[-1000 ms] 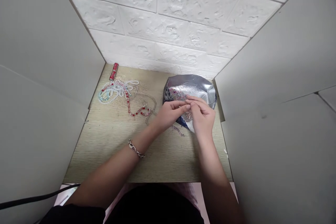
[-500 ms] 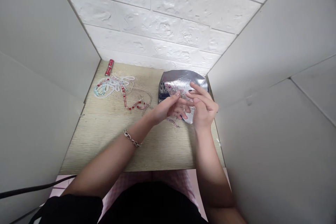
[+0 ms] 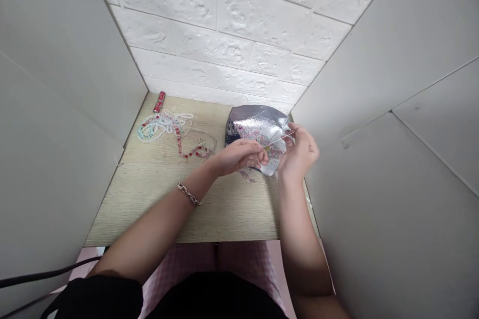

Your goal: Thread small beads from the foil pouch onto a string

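Between my two hands a thin pale thread [image 3: 277, 140] is stretched, slanting up to the right; it could also be a fine needle or wire. My left hand [image 3: 243, 155] pinches its lower end. The upper end is pinched by my right hand [image 3: 300, 149]. Right behind and below them lies a silvery foil bag [image 3: 258, 114], spread open, with many small pink, clear and greenish beads [image 3: 258, 134] in it. A short beaded strand [image 3: 247, 176] pokes out beneath my left hand onto the table.
Strings of white, blue and red beads [image 3: 164, 124] lie tangled on the wooden table [image 3: 232, 214] at the left. A red cylinder [image 3: 159, 102] lies behind them. A white brick-pattern wall stands at the back, with pale panels on both sides.
My hands have moved apart, the right one shifting slightly right, and the thin thread now shows taut between them. The view has tilted slightly.
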`<state>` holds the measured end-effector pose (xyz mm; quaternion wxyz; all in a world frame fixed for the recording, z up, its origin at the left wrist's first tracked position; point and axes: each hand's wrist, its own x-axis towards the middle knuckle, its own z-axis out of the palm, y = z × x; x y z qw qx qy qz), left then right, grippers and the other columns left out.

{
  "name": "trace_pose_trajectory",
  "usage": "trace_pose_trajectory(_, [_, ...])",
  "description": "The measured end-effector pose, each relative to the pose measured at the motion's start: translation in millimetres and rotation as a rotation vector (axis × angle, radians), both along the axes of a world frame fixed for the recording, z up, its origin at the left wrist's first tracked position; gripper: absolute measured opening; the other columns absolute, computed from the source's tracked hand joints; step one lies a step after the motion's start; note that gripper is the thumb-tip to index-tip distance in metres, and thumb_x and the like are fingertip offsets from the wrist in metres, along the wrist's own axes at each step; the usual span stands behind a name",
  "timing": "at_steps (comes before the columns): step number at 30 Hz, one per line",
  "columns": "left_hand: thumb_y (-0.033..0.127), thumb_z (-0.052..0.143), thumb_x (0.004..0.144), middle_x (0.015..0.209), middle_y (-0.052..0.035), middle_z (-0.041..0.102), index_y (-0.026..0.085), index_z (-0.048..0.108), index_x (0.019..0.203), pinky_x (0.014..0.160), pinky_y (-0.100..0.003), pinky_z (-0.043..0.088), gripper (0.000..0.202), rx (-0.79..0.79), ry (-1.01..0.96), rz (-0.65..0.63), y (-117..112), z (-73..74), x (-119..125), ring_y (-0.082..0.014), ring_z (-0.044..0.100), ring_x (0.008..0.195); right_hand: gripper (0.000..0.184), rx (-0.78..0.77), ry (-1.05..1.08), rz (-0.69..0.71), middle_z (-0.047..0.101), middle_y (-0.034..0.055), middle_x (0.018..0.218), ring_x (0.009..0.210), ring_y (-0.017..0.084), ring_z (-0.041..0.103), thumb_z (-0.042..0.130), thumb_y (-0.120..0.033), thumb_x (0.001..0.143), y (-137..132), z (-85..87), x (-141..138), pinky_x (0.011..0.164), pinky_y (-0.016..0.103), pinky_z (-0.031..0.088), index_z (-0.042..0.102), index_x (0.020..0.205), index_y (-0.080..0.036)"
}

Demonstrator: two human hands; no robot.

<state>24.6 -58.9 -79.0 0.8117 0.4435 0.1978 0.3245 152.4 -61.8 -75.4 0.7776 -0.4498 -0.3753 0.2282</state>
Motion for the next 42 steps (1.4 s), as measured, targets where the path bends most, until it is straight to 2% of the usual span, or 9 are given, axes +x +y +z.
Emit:
trace_pose_trajectory(9, [0.031,0.054,0.071,0.062,-0.002,0.054,0.01,0.056,0.064,0.032,-0.015,0.025,0.023,0.032,0.046,-0.102,-0.1,2.0,-7.8,-0.0032,0.045,0.04,0.019,0.091,0.11,-0.296,0.048,-0.0002,0.081,0.051,0.005,0.043,0.034,-0.037,0.08,-0.1,13.7,32.2,0.05,0.021,0.041,0.045,0.081,-0.023])
trace_pose_trajectory(14, [0.039,0.048,0.073,0.072,-0.0066,0.06,0.01,0.061,0.056,0.057,-0.021,0.046,0.036,0.073,-0.1,-0.145,3.6,-2.0,-13.4,-0.0096,0.056,0.062,0.016,0.092,0.155,-0.259,0.046,-0.0004,0.079,0.048,0.005,0.041,0.032,-0.036,0.08,5.6,8.4,34.1,0.048,0.021,0.04,0.041,0.081,-0.023])
trace_pose_trajectory(17, [0.039,0.04,0.077,0.082,-0.0088,0.063,0.009,0.064,0.061,0.069,-0.021,0.047,0.041,0.072,-0.096,-0.159,5.6,-0.8,-17.0,-0.0112,0.059,0.075,0.016,0.09,0.05,-0.108,0.047,-0.0008,0.073,0.049,0.006,0.043,0.035,-0.034,0.08,6.7,6.0,26.6,0.049,0.021,0.04,0.044,0.075,-0.021])
trace_pose_trajectory(19, [0.041,0.036,0.078,0.086,-0.0107,0.064,0.008,0.066,0.074,0.056,-0.017,0.046,0.044,0.041,-0.022,-0.173,6.0,2.4,-18.7,-0.0107,0.059,0.07,0.018,0.112,-0.159,0.028,0.051,0.0001,0.071,0.056,0.008,0.048,0.04,-0.032,0.079,4.6,6.7,22.7,0.055,0.024,0.042,0.05,0.07,-0.02])
trace_pose_trajectory(22, [0.045,0.037,0.078,0.081,-0.0101,0.064,0.008,0.061,0.092,0.03,-0.015,0.026,0.046,-0.005,0.196,-0.237,4.7,7.9,-18.6,-0.0079,0.056,0.049,0.018,0.165,-0.485,0.152,0.056,0.0027,0.078,0.08,0.014,0.054,0.048,-0.029,0.078,-1.3,10.8,20.7,0.074,0.029,0.043,0.058,0.067,-0.02])
trace_pose_trajectory(26, [0.049,0.046,0.074,0.075,-0.0053,0.063,0.013,0.052,0.104,0.028,-0.015,0.014,0.047,0.064,0.402,-0.216,1.1,10.0,-14.9,-0.0052,0.049,0.038,0.015,0.045,-0.626,0.384,0.059,0.003,0.089,0.09,0.016,0.053,0.051,-0.028,0.076,-10.0,18.5,20.0,0.081,0.032,0.042,0.064,0.07,-0.022])
trace_pose_trajectory(31, [0.044,0.057,0.069,0.056,0.0012,0.052,0.012,0.053,0.08,0.032,-0.016,0.015,0.034,0.337,0.426,-0.112,0.3,12.9,-17.7,-0.0013,0.037,0.035,0.011,-0.244,-0.826,0.64,0.056,0.002,0.105,0.096,0.017,0.052,0.058,-0.027,0.07,-17.8,31.2,14.4,0.08,0.033,0.042,0.066,0.064,-0.023])
trace_pose_trajectory(36, [0.042,0.051,0.073,0.044,0.0056,0.028,0.013,0.042,0.053,0.037,-0.017,0.015,0.036,0.607,0.597,-0.051,-5.4,46.3,-28.6,-0.0014,0.023,0.039,0.01,-0.227,-0.921,0.705,0.058,0.0,0.103,0.097,0.015,0.052,0.058,-0.024,0.069,-18.1,60.7,12.7,0.083,0.033,0.04,0.066,0.062,-0.023])
trace_pose_trajectory(42, [0.036,0.047,0.075,0.046,0.0041,0.032,0.01,0.057,0.061,0.041,-0.014,0.017,0.031,0.966,0.858,0.141,-28.2,129.6,-29.8,-0.0001,0.028,0.041,0.013,-0.113,-0.809,0.468,0.059,-0.0009,0.073,0.075,0.01,0.055,0.055,-0.024,0.073,-27.5,113.5,15.9,0.071,0.027,0.043,0.062,0.065,-0.016])
